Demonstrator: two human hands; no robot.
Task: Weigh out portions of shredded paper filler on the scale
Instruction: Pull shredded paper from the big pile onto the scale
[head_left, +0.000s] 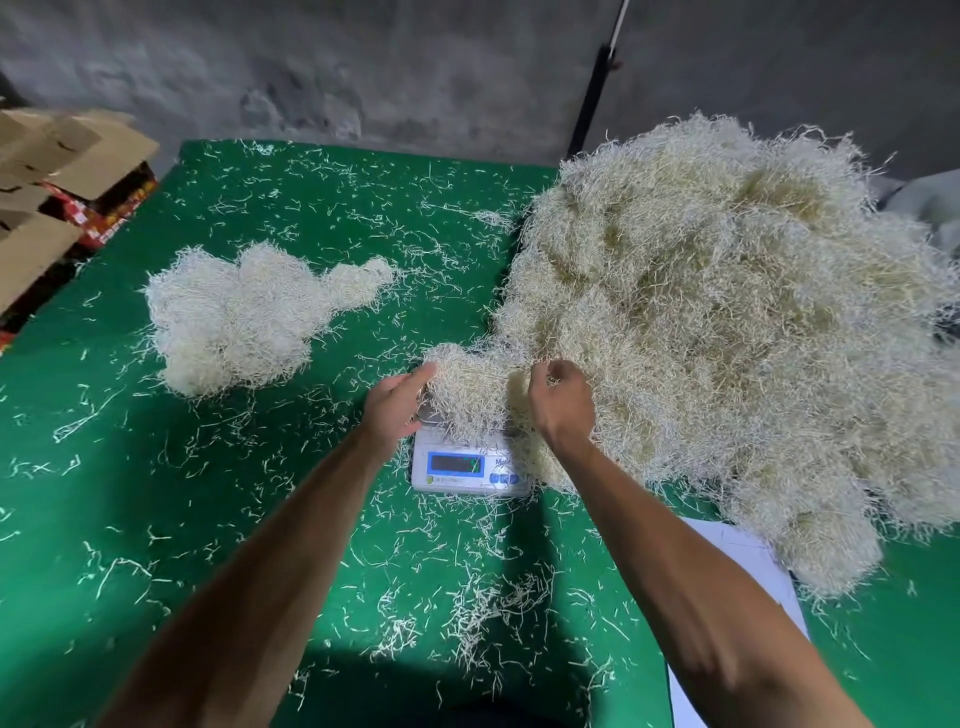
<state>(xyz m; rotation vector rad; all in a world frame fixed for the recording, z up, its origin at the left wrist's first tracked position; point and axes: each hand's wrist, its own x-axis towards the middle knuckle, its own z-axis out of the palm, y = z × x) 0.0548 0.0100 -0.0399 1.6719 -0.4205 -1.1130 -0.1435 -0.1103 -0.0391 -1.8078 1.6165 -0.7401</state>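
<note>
- Two bare hands work over the scale, head view only.
- Portion of shredded paper sits on the scale platform, between the two hands; its right side runs into the big pile with no clear gap.
- Left hand is at the portion's left edge, fingers mostly straight, fingertips touching the shreds, palm turned toward the clump. Nothing gripped.
- Right hand is at the portion's right side, where it meets the big pile. Fingers curled, pinching a tuft of shreds at the tips; back of the hand faces the camera.
- Both forearms are bare, coming in from the bottom of frame and converging on the scale.
- Scale lies on the green table cover, just in front of the hands. Display is lit with a blue surround; the digits are too blurred to read. Blue buttons sit right of the display. A small logo strip under the display and partial lettering near the right edge are both illegible.
- Smaller pile lies well apart to the left.
- Loose strands are scattered all over the cover.
- Cardboard boxes are stacked past the table's left edge; red printed packaging beneath them, print unreadable.
- White sheet lies at the right, partly under the big pile.
</note>
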